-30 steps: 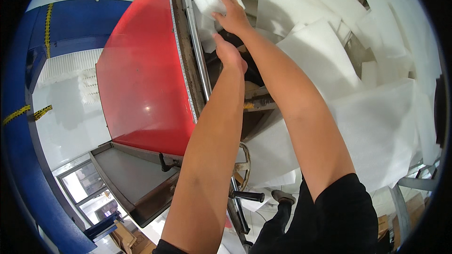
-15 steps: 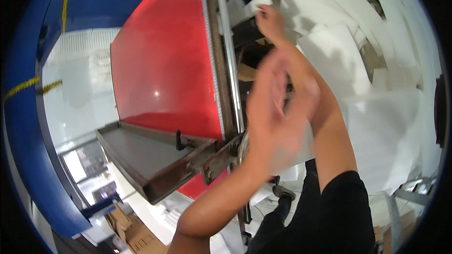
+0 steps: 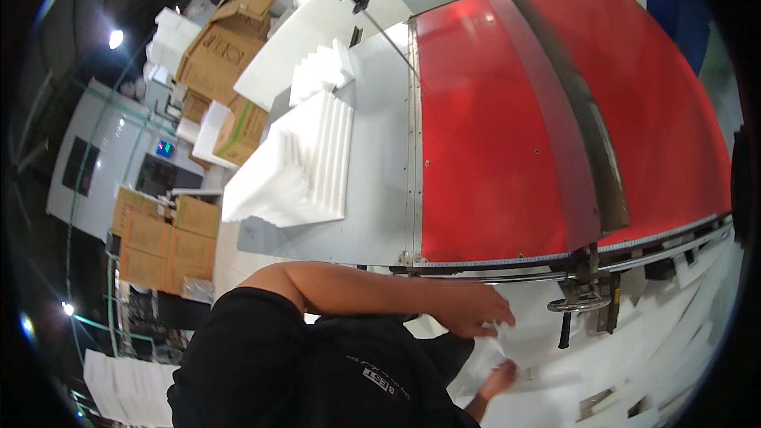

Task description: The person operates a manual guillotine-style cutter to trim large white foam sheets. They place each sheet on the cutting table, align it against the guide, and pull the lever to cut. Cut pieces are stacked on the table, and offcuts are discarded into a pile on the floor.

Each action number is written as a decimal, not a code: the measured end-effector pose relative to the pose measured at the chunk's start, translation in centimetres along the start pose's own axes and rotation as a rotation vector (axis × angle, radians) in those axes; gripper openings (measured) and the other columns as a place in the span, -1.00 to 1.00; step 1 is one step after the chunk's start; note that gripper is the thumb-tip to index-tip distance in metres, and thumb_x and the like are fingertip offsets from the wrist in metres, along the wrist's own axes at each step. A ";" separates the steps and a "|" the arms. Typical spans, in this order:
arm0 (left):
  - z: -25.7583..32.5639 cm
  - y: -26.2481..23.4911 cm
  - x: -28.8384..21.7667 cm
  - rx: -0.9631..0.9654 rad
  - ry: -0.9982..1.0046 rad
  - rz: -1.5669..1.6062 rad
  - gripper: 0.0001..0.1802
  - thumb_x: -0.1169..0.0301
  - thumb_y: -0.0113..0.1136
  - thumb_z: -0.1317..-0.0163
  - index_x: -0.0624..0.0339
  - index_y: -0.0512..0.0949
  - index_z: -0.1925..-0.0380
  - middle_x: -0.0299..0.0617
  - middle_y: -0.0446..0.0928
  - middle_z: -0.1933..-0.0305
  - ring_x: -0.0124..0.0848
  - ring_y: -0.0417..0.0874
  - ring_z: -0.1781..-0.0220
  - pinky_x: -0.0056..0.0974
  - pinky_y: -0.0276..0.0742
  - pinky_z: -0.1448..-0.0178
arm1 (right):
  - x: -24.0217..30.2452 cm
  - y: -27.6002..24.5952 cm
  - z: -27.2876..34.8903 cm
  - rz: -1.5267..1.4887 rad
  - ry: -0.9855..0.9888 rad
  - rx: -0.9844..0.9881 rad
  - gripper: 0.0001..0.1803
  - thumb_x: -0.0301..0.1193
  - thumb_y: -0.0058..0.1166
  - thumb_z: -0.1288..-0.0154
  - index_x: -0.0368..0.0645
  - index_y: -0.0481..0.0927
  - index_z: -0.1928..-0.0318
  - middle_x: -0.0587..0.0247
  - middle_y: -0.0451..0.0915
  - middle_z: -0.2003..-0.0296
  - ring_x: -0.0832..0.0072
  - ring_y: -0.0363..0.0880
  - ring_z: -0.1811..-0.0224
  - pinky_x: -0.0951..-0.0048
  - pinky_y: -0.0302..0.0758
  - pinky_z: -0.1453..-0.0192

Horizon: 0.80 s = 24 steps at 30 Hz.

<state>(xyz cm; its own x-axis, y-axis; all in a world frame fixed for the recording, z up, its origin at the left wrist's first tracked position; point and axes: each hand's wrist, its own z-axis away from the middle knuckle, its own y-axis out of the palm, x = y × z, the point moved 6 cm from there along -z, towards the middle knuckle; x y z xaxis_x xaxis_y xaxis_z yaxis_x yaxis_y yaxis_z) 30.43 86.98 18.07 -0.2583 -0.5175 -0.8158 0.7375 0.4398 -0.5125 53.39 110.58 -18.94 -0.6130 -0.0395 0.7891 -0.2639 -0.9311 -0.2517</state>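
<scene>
The red table point(image 3: 483, 158) is now filling the far right, where half a second ago it was standing on the left; the person's view is turning, and the work seems to be shifting from an outstretched reach along the table's edge to something close to the body. A grey side board point(image 3: 376, 166) is coming into sight on the left, joining the red surface along a metal strip. Loose white foam sheets point(image 3: 666, 349) are lying in a heap at the near right, below the table's edge. A dark metal beam point(image 3: 583, 111) is running across the red surface from far to near. On the grey board, a stack of white foam point(image 3: 325, 162) is standing well apart from both hands. A handwheel point(image 3: 579, 302) is sitting under the near end of the beam, to the right of the hands.

The left hand point(image 3: 474, 311) is hanging just off the near edge of the table, and the right hand point(image 3: 499, 377) is hovering nearer still, just below it; earlier the right one was stretching far out to white foam. A small pale piece point(image 3: 497, 345) is showing between them. The fingers of both hands are bending inward, but blur is hiding the contact, so I cannot tell whether either is grasping that piece or is already letting go.
</scene>
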 end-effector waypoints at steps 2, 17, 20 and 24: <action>4.9 -4.5 1.0 -0.299 -0.093 -0.036 -0.60 0.23 0.28 -0.36 0.10 0.57 -0.14 -0.10 0.63 0.00 -0.13 0.64 -0.06 -0.04 0.55 -0.14 | 3.0 5.1 4.2 0.192 -0.220 0.424 -0.79 -0.40 0.03 -0.33 -0.27 0.66 0.22 0.16 0.66 0.30 0.43 0.63 0.33 0.36 0.58 0.37; 84.0 -3.5 18.1 -2.728 -0.803 -0.495 -0.68 0.32 0.02 -0.53 0.30 0.52 -0.11 -0.15 0.60 -0.07 -0.34 0.58 -0.05 -0.26 0.51 -0.15 | 31.0 40.0 17.6 0.419 -0.524 1.033 -0.56 -0.30 0.33 -0.32 -0.27 0.62 -0.11 0.12 0.72 0.20 0.48 0.70 0.15 0.44 0.61 0.02; 94.3 4.7 24.9 -2.894 -0.901 0.216 -0.56 0.14 -0.01 -0.53 0.23 0.48 -0.20 -0.12 0.56 -0.15 -0.26 0.56 -0.14 -0.08 0.47 -0.18 | 32.3 47.2 22.9 0.592 -0.682 1.099 -0.50 -0.25 0.34 -0.30 -0.29 0.61 -0.14 0.08 0.72 0.15 0.41 0.71 0.11 0.36 0.63 -0.03; 96.9 12.1 39.9 -2.506 -0.577 1.013 -0.42 -0.01 0.00 -0.50 0.07 0.38 -0.37 -0.17 0.47 -0.32 -0.18 0.46 -0.33 0.01 0.32 -0.38 | 31.1 56.1 27.4 0.651 -0.710 1.160 -0.28 -0.14 0.37 -0.27 -0.28 0.48 -0.31 -0.12 0.57 -0.20 0.17 0.65 -0.16 0.21 0.64 -0.14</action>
<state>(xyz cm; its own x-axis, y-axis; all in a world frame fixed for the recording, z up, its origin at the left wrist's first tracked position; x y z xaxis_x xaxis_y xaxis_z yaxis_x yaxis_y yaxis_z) 89.55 0.53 5.30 -0.1528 0.2940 -0.9435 -0.9836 -0.1374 0.1165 39.92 47.17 6.88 0.1787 -0.3928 0.9021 0.8305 -0.4314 -0.3524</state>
